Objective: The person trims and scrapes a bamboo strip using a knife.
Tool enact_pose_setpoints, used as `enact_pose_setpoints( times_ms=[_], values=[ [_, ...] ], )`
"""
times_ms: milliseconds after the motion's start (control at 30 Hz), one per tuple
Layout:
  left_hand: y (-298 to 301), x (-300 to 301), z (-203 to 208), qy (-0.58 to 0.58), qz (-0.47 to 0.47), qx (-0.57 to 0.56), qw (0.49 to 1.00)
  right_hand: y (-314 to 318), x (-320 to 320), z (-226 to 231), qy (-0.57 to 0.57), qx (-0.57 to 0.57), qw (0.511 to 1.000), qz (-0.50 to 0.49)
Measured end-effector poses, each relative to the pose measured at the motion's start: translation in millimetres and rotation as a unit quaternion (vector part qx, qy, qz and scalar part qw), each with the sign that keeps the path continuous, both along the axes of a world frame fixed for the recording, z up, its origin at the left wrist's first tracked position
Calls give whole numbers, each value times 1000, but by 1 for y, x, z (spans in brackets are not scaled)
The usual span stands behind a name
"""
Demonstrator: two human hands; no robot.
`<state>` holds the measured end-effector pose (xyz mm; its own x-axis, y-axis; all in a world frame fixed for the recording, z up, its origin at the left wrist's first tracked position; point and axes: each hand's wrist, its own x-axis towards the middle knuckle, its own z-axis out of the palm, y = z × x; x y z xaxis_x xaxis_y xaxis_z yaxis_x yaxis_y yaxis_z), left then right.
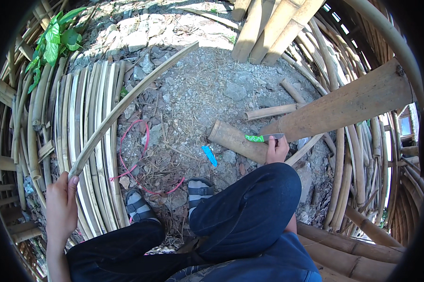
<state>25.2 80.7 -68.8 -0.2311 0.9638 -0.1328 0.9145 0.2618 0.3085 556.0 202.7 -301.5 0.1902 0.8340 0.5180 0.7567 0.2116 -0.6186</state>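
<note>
My left hand [61,207] is closed round the lower end of a long split bamboo strip [132,98], which slants up and away to the right. The fingers of my right hand [277,150] pinch a small knife [255,138] by its dark blade, and its green patterned handle points left. Below the knife lies a short, thick bamboo section [235,141] on the ground, its near end hidden by my knee. Left of that section rests a narrow bright blue piece [209,156], perhaps a sheath; its kind is unclear.
Split bamboo strips [92,141] lie side by side at left. A pink cord [146,136] loops over the stony ground near my sandals [139,207]. A thick bamboo pole [348,103] slants in from the right. Upright bamboo pieces [273,28] stand at the back.
</note>
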Motion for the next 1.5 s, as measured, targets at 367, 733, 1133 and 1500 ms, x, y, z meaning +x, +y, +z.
enact_pose_setpoints(
  times_ms=[367,733,1133,1500],
  values=[
    [-3,1,-1,9,0,5,1000,2,13,0,-192,8,981,7],
    [3,-3,-4,19,-19,21,999,-13,19,-13,-290,52,955,-34],
    [1,2,-2,17,-7,-25,1000,-12,23,31,-312,28,947,-69],
    [-8,-7,21,-59,7,12,998,16,-24,177,-162,156,965,138]
  ],
)
